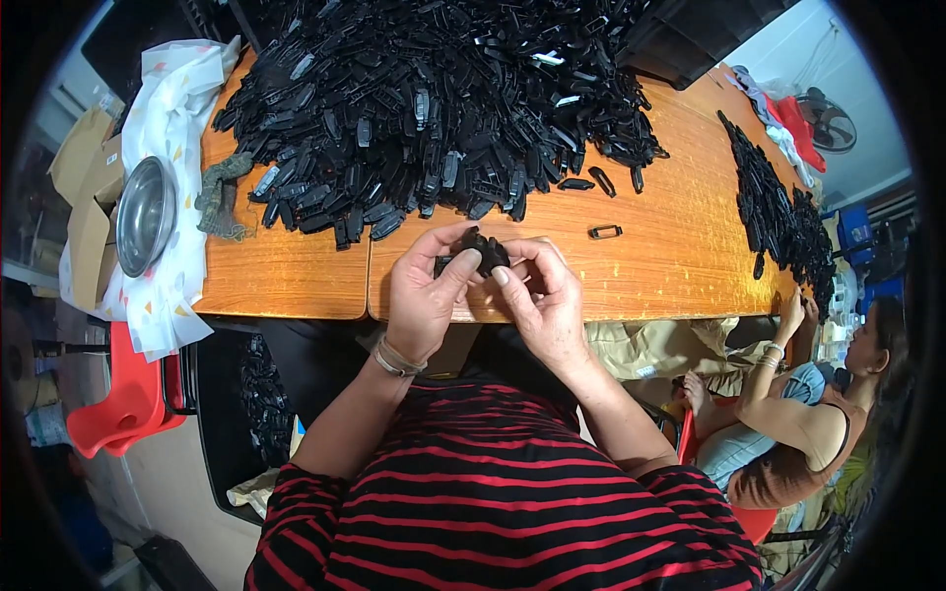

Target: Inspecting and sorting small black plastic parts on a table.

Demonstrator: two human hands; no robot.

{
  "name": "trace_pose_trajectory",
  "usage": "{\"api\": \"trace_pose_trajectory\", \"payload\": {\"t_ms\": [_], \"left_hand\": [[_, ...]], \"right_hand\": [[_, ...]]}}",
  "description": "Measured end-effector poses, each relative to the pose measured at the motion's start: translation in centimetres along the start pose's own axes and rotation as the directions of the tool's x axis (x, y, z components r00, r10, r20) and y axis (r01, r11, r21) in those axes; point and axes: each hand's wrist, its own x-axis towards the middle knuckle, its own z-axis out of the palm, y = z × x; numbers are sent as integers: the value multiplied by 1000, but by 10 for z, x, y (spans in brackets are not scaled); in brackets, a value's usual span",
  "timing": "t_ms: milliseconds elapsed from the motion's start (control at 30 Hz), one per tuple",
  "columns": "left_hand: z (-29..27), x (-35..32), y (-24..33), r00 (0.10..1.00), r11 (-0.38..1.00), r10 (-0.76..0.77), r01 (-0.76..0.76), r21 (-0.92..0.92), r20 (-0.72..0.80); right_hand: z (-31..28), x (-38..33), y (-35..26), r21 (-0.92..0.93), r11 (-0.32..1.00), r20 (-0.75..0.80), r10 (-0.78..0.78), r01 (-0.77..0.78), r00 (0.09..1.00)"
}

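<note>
My left hand and my right hand meet over the table's near edge, thumbs and fingers closed on small black plastic parts. The parts are dark and partly covered by my fingers, so how many there are and how they fit together cannot be made out. Beyond my hands spreads a big heap of similar black plastic pieces. To the right of my hands, a single black oblong frame lies on the wood. Farther up, a few loose pieces sit at the heap's edge.
The orange wooden table carries a second black heap at right, where a seated co-worker reaches in. A black crate stands far right. At left are a metal bowl and a red chair; a black bin sits below.
</note>
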Motion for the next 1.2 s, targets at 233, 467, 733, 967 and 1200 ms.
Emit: {"api": "trace_pose_trajectory", "payload": {"t_ms": [233,467,733,967,1200], "left_hand": [[-1,-1,-1,999,993,43,-46,107,27],[-2,-4,0,999,990,31,-36,139,34],[6,-14,-8,1000,975,-3,3,222,0],[8,-7,-3,971,983,-57,14,184,232],[0,21,-11,966,943,-201,146,298,160]], "right_hand": [[-5,3,-8,-153,987,46,-36,43,998],[-4,2,-8,-186,978,59,-80,89,995],[11,-12,1,-289,945,-41,-173,154,984],[18,-33,8,-216,976,55,-30,41,998],[-23,-11,7,-154,984,211,118,-86,970]]}}
